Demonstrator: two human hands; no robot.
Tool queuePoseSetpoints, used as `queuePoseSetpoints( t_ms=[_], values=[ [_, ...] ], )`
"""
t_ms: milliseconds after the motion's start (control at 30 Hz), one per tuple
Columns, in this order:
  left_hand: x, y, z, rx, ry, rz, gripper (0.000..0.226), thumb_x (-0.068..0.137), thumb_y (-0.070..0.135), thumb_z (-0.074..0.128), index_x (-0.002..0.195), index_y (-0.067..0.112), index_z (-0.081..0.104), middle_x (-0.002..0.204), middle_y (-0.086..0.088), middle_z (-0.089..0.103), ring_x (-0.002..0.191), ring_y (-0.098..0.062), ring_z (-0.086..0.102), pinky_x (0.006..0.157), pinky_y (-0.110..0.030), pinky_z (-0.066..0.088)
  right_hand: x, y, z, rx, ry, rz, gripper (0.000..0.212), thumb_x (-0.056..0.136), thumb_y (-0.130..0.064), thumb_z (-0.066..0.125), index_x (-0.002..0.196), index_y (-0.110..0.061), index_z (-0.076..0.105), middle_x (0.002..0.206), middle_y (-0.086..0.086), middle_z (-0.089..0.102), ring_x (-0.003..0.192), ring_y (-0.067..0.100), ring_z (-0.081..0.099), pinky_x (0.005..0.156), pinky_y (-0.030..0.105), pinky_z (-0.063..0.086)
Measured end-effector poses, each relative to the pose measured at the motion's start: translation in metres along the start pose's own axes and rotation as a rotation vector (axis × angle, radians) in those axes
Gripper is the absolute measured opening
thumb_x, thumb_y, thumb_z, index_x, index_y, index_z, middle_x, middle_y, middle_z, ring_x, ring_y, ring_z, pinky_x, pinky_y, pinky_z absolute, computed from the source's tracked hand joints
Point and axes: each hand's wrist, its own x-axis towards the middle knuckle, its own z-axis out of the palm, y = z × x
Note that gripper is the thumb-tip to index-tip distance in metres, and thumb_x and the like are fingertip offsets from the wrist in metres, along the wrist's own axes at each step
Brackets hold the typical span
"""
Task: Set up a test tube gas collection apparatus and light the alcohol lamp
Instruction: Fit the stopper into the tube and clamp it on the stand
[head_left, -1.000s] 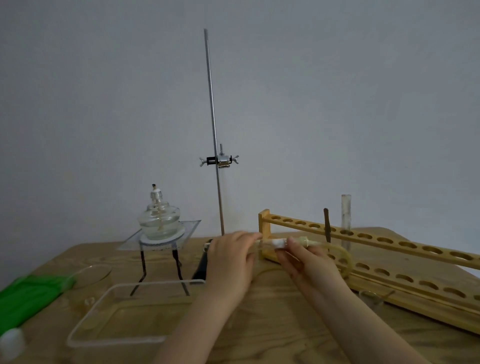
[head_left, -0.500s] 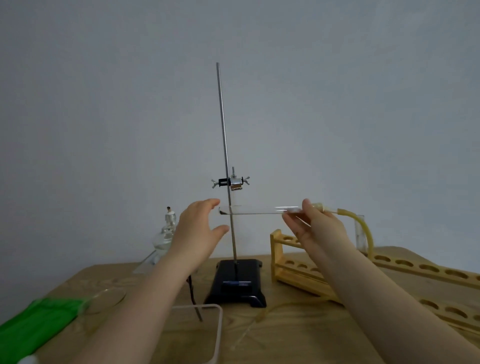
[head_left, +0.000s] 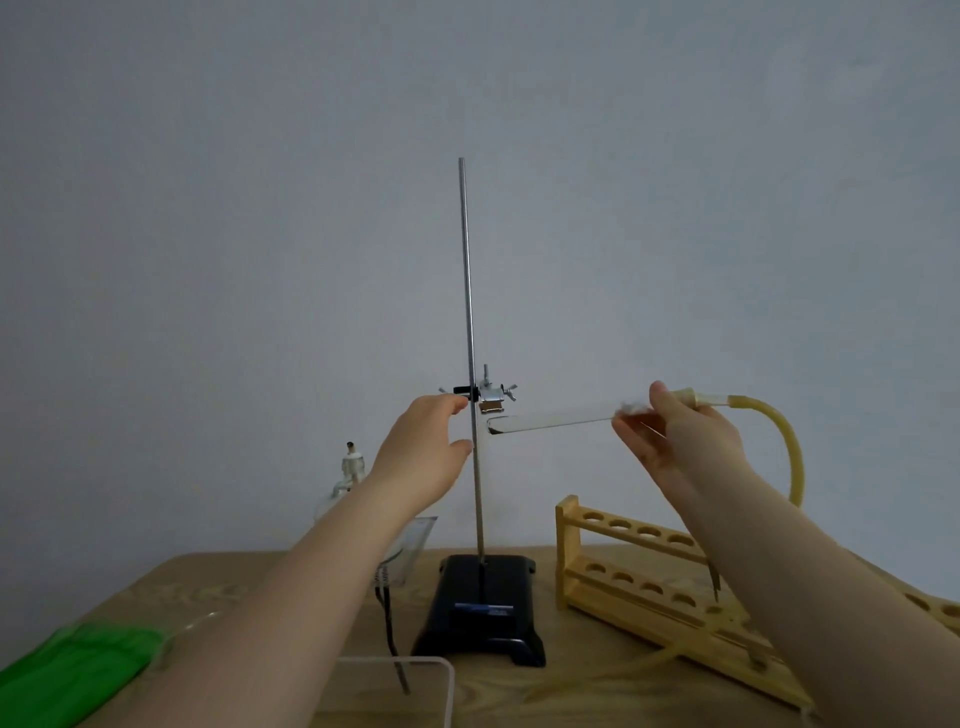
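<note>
Test tube (head_left: 550, 422) raised nearer clamp (head_left: 485, 396), right hand (head_left: 680, 441) holding

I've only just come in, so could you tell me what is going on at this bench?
A person is mounting a test tube on a retort stand. The right hand holds the tube near its stoppered end, where a yellow rubber hose is attached, and brings the closed end up just under the clamp. The left hand is open at the rod beside the clamp. The tube is not yet clamped. The alcohol lamp stands behind the left arm with no flame visible.
</note>
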Motion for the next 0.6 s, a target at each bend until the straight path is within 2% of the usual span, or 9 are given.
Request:
queuePoseSetpoints(
  t_ms=[100,233,600],
  values=[
    [0.008,0.005,0.002,-0.005,0.002,0.014,0.051,0.092,0.019,0.055,0.140,0.018,0.037,0.143,-0.002,0.040,0.129,-0.018,0.041,0.102,-0.028,0.032,0.004,-0.004,0.001,-0.003,0.016,-0.014,0.020,0.092,-0.012,0.060,0.108,-0.001,0.057,0.091,0.013,0.065,0.086,0.024,0.069,0.080,0.040,0.058],
    [0.019,0.012,0.006,-0.006,-0.001,0.012,0.053,0.092,0.019,0.053,0.142,0.017,0.033,0.143,-0.004,0.039,0.130,-0.019,0.039,0.103,-0.029,0.030,0.010,-0.007,0.001,-0.007,0.041,-0.014,0.024,0.091,-0.014,0.062,0.111,-0.001,0.057,0.098,0.014,0.067,0.084,0.024,0.070,0.077,0.038,0.059],
    [0.035,0.014,0.018,-0.078,-0.031,-0.038,0.048,0.090,0.007,0.050,0.137,0.013,0.041,0.135,-0.008,0.048,0.124,-0.023,0.046,0.102,-0.031,0.037,0.024,-0.012,0.001,0.005,0.064,-0.029,0.026,0.091,-0.016,0.062,0.109,0.001,0.057,0.093,0.014,0.066,0.086,0.025,0.070,0.074,0.036,0.059]
  ],
)
